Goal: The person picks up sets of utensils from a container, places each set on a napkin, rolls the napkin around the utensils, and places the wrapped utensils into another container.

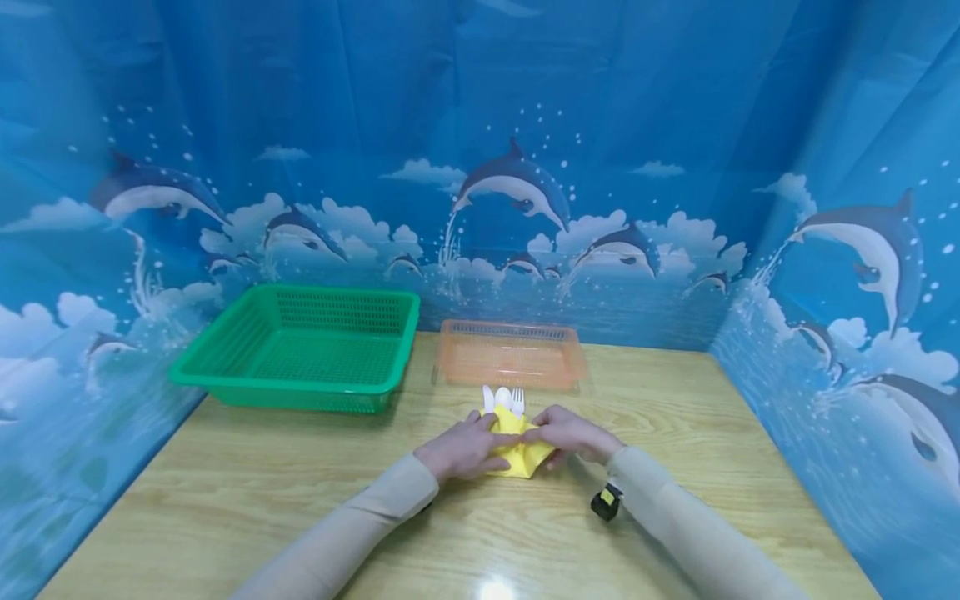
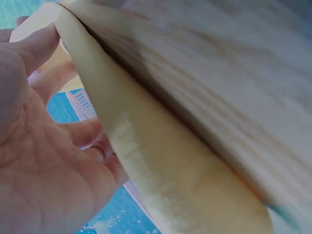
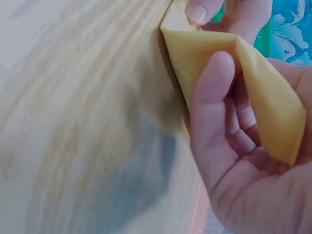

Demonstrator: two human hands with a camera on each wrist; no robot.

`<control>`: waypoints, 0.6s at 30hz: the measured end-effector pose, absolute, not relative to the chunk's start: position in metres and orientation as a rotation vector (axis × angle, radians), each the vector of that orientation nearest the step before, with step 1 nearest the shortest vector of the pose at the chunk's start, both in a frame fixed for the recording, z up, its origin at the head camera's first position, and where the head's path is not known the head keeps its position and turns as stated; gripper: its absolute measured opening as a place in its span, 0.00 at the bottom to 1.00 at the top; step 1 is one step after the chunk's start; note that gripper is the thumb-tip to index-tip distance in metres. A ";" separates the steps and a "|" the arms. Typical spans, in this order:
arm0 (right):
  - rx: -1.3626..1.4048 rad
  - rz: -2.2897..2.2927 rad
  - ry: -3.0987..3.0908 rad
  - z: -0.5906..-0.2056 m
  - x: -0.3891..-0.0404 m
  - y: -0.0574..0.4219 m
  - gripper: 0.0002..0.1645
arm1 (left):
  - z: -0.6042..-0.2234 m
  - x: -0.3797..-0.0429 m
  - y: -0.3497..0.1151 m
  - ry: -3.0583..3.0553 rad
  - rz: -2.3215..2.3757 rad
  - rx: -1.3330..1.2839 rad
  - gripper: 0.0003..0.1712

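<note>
On the table, a yellow napkin (image 1: 517, 463) is folded round white cutlery: a knife (image 1: 488, 400), a spoon (image 1: 503, 398) and a fork (image 1: 518, 402), side by side. Their upper ends stick out of the napkin's far side; the rest is covered. Across the napkin from the left lies my left hand (image 1: 462, 447), its fairly straight fingers and thumb resting on the cloth. At the other side my right hand (image 1: 572, 433) pinches a raised flap of the napkin (image 3: 273, 107), clearest in the right wrist view. Part of the left fingers hides behind the cloth in the left wrist view.
A large green basket (image 1: 296, 385) stands at the back left. Beyond the cutlery, a smaller orange basket (image 1: 510, 377) sits near the table's far edge. A blue dolphin-print curtain (image 1: 480, 108) surrounds the wooden table (image 1: 675, 400).
</note>
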State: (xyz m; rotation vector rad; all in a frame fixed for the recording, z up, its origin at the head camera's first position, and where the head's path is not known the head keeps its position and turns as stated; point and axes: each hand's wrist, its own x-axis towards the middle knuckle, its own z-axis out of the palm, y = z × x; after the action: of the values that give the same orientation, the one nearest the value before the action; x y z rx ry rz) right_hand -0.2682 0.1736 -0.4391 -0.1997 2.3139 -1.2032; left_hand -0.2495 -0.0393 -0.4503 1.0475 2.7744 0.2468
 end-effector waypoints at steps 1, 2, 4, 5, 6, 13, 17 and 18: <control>-0.196 -1.227 2.299 -0.441 -0.269 0.172 0.12 | -0.450 -0.249 -0.039 2.773 0.247 1.037 0.30; -0.187 -1.253 2.278 -0.442 -0.269 0.171 0.13 | -0.450 -0.249 -0.039 2.774 0.249 1.031 0.30; -0.180 -1.299 2.241 -0.445 -0.270 0.168 0.14 | -0.451 -0.249 -0.039 2.781 0.243 1.030 0.30; -0.179 -1.321 2.221 -0.447 -0.270 0.167 0.14 | -0.452 -0.249 -0.038 2.786 0.238 1.038 0.29; -0.182 -1.340 2.199 -0.449 -0.271 0.166 0.15 | -0.453 -0.249 -0.038 2.792 0.226 1.052 0.29; -0.139 -1.461 2.015 -0.452 -0.273 0.165 0.41 | -0.454 -0.248 -0.039 2.774 0.218 1.101 0.26; -0.083 -1.471 1.973 -0.450 -0.273 0.166 0.51 | -0.449 -0.251 -0.046 2.670 0.338 1.001 0.31; -0.082 -1.465 1.979 -0.450 -0.273 0.167 0.49 | -0.447 -0.252 -0.048 2.641 0.371 0.974 0.32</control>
State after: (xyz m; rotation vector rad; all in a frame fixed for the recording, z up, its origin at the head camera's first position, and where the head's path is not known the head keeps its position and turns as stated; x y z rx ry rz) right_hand -0.2732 0.1668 -0.4504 -0.0817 1.9791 -1.4651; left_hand -0.2517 -0.0481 -0.4470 0.9741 2.6405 0.3711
